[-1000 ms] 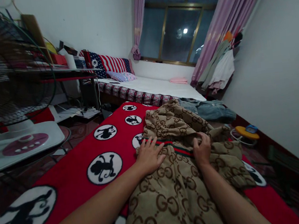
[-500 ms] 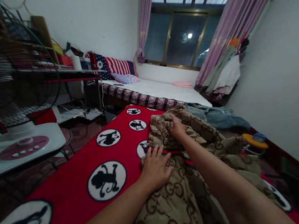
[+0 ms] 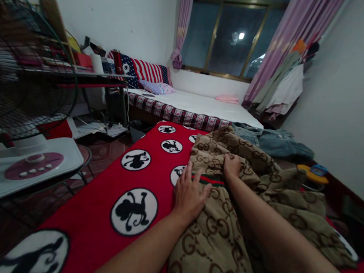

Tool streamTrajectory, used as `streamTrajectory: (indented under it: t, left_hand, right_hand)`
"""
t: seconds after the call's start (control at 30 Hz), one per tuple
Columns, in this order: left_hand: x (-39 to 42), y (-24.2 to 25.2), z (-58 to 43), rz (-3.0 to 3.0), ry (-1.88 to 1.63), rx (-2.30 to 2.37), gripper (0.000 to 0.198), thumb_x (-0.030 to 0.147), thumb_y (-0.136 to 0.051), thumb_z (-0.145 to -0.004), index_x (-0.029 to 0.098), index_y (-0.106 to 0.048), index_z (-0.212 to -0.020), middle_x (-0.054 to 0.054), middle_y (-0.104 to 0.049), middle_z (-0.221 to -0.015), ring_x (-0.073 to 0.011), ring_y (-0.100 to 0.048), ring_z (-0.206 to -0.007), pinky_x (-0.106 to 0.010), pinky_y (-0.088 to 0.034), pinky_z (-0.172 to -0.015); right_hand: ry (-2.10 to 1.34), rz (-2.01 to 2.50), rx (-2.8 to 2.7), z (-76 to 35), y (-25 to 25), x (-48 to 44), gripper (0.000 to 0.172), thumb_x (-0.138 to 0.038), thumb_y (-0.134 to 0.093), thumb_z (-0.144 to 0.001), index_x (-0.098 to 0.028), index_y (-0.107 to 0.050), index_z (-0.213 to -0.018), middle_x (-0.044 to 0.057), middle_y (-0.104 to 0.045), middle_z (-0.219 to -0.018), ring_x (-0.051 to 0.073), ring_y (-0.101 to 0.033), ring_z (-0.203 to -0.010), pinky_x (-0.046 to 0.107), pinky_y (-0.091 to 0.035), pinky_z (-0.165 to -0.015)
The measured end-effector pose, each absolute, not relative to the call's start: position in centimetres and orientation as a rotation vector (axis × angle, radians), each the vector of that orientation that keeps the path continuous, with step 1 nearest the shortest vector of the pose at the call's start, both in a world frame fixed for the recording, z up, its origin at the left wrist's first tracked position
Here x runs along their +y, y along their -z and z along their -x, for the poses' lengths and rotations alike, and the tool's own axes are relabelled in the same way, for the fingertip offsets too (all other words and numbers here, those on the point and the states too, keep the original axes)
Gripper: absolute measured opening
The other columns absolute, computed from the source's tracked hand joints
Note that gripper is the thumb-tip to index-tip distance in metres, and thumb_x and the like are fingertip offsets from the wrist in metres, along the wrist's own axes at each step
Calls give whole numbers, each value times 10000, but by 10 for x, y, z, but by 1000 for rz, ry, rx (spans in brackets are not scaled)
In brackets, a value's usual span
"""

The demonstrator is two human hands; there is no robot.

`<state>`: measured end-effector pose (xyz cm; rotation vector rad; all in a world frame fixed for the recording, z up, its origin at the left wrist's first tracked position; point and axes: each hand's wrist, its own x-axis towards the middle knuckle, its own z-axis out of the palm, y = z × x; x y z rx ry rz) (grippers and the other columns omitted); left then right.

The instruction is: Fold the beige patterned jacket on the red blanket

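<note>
A brown garment (image 3: 209, 230) with a dark interlocking-letter pattern lies spread in front of me, its kind not clear from here. A green and red stripe (image 3: 213, 180) runs across it. My left hand (image 3: 188, 195) rests on the garment's left edge by the stripe, palm down and fingers spread. Just past the stripe's right end, my right hand (image 3: 232, 166) is closed, with fingers curled into the garment's cloth. Under the garment is a red blanket (image 3: 92, 216) with monkey figures in white circles. Folds hide part of the garment's right side.
Blue jeans (image 3: 283, 144) lie beyond the garment at the right. An electric fan (image 3: 30, 158) stands on a stool at left. Behind are a cluttered desk (image 3: 96, 72) and a white-topped bed (image 3: 194, 98). A yellow stool (image 3: 313, 175) is at right.
My right hand has come nearer and closed on the cloth, where its fingers reached forward before. My left hand stays by the stripe. The view has shifted slightly.
</note>
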<state>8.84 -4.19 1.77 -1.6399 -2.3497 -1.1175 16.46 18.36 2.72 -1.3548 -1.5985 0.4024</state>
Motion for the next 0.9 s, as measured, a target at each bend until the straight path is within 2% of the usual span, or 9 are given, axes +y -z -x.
streamTrajectory:
  t: [0.13, 0.23, 0.3, 0.37, 0.43, 0.47, 0.6, 0.73, 0.9]
  left_hand:
    - [-38, -24, -79, 1353, 1232, -2554, 494, 383, -539, -893, 179, -485, -1339, -154, -466, -1434, -286, -461, -1296, -422, -395, -1050]
    - [-37, -27, -74, 1347, 1221, -2622, 558, 353, -638, -823, 195, -472, -1332, -124, -607, -1274, -284, -566, -1169, -394, -450, -972]
    - [-37, -29, -71, 1392, 1213, -2658, 605, 355, -668, -803, 209, -452, -1349, -111, -642, -1223, -280, -612, -1100, -379, -477, -915]
    - [-38, -30, -69, 1466, 1213, -2665, 620, 343, -677, -801, 227, -444, -1364, -101, -643, -1227, -272, -624, -1088, -366, -487, -893]
    - [-37, -28, -69, 1544, 1227, -2631, 616, 311, -680, -804, 244, -448, -1370, -87, -627, -1251, -257, -609, -1121, -350, -482, -911]
    - [-36, -27, -69, 1579, 1236, -2599, 606, 290, -679, -806, 248, -456, -1368, -79, -621, -1254, -247, -600, -1133, -337, -479, -923]
    - [-34, -29, -71, 1635, 1241, -2430, 520, 223, -634, -842, 287, -505, -1342, -43, -597, -1224, -207, -604, -1095, -286, -487, -909]
    - [-36, -54, -64, 1607, 1207, -2290, 494, 250, -573, -896, 349, -481, -1372, -28, -565, -1200, -200, -612, -1028, -270, -493, -862]
    - [-36, -80, -21, 1491, 1165, -2183, 521, 330, -572, -912, 337, -435, -1415, -42, -526, -1244, -227, -535, -1128, -304, -444, -930]
  right_hand:
    - [-302, 1324, -1961, -151, -51, 173, 911, -625, -653, -678, -99, -422, -1385, 248, -624, -1176, 347, -625, -1042, 403, -461, -840]
    - [-252, 1359, -2326, -147, -62, 172, 1130, -582, -802, -520, -112, -352, -1443, 237, -618, -1205, 337, -648, -1011, 398, -480, -825]
    - [-258, 1407, -2445, -148, -63, 172, 982, -483, -843, -479, -125, -508, -1330, 189, -678, -1098, 307, -670, -927, 363, -495, -759]
    - [-265, 1447, -2466, -149, -60, 171, 606, -399, -807, -542, -142, -673, -1075, 127, -721, -891, 265, -677, -796, 312, -485, -657]
    - [-252, 1444, -2446, -150, -55, 165, 281, -331, -714, -640, -145, -712, -851, 89, -700, -731, 230, -659, -695, 276, -452, -587]
    - [-235, 1433, -2429, -151, -53, 161, 210, -304, -667, -675, -138, -709, -797, 84, -686, -694, 221, -647, -669, 269, -439, -574]
    - [-148, 1336, -2337, -152, -59, 143, 228, -274, -547, -754, -115, -697, -817, 90, -674, -710, 210, -619, -680, 273, -441, -624]
    - [-97, 1016, -2015, -144, -95, 137, 285, -307, -521, -774, -108, -665, -918, 103, -671, -774, 237, -611, -757, 325, -477, -743]
    - [-134, 725, -1989, -108, -135, 157, 510, -274, -546, -805, -82, -486, -1273, 174, -596, -1180, 298, -539, -1142, 443, -402, -1005]
